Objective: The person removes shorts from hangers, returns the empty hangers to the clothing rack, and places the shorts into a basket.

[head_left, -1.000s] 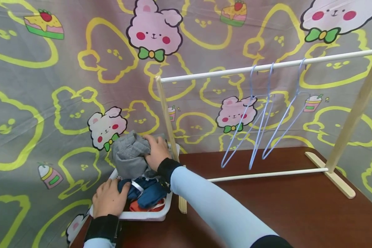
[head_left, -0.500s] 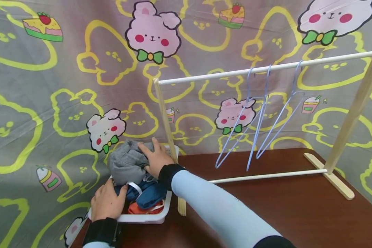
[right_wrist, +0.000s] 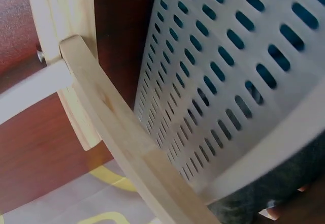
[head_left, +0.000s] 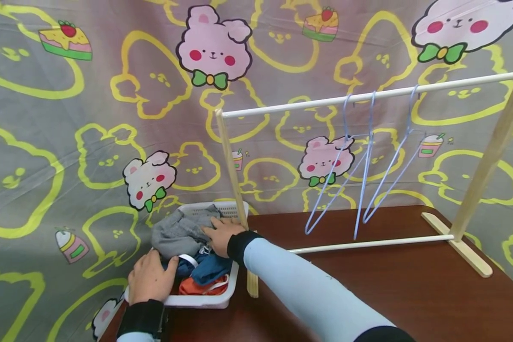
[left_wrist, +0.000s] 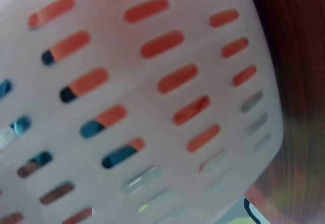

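A white plastic basket (head_left: 196, 300) with slotted walls stands at the table's left. In it lie a bunched grey garment (head_left: 177, 235), a dark blue garment (head_left: 211, 268) with a white strip, and an orange-red one (head_left: 196, 287). My left hand (head_left: 151, 278) holds the basket's left rim, its thumb on the inner side near the blue cloth. My right hand (head_left: 223, 235) rests on the right part of the grey garment, fingers spread and fairly straight. Both wrist views mainly show the basket walls; a small bit of fingers (right_wrist: 274, 213) appears in the right wrist view.
A rack with a white top rail (head_left: 299, 104) and wooden posts (head_left: 231, 166) stands on the brown table (head_left: 367, 285); its left post is close beside the basket. Several light-blue wire hangers (head_left: 325, 194) hang from the rail. A patterned curtain (head_left: 102, 95) covers the back.
The grey garment has gone from a raised bunch to lying lower and flatter in the basket. My right hand has lowered with it and loosened; the left hand stays at the rim.
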Motion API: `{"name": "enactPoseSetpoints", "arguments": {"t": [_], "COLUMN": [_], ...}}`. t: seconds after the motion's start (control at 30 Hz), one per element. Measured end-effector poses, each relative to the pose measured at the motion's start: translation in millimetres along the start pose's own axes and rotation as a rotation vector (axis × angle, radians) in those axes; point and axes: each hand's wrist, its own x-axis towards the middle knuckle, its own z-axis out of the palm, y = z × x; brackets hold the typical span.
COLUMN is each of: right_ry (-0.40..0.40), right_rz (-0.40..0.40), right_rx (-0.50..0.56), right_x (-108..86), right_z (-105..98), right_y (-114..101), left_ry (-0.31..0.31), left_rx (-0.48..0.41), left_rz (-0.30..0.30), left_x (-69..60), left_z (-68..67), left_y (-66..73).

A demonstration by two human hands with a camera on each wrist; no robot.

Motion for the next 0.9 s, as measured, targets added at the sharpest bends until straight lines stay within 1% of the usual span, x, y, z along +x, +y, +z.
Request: {"name": "enactPoseSetpoints", "arguments": {"t": [0.1, 0.23, 0.37, 0.5, 0.6, 0.73, 0.8, 0.9], "right_ry": [-0.006, 0.018, 0.086, 0.16, 0.176, 0.206, 0.228, 0.263], "right_rz": [-0.011, -0.034, -0.075, -0.128, -0.145, -0.162, -0.167, -0.179], "right_rx": [-0.018, -0.018, 0.018, 0.061, 0.133, 0.26, 0.314, 0.358], "right_x": [3.8, 6.0, 1.3, -10.4, -19.6, -32.5, -40.5, -53.8], "right_z": [10, 15, 15, 15, 13, 4, 0, -4], "right_y": [6, 12, 15, 14, 15, 19, 22, 26], "left_ry": [-0.004, -0.001, 0.028, 0.054, 0.076, 0.117, 0.123, 0.13], "left_rx": [-0.01, -0.04, -0.073, -0.091, -0.1, -0.102, -0.085, -0.043], "left_rz": [0.005, -0.017, -0.049, -0.069, -0.058, -0.021, 0.001, 0.041], "left_x": [2.4, 9.1, 14.9, 16.0, 16.3, 20.7, 23.7, 25.3], "left_z": [0.8, 1.6, 1.0, -0.2, -0.9, -3.1, -4.8, -9.7], "left_y": [1.9, 3.0, 2.7, -0.6, -4.5, -9.1, -10.4, -14.2]}}
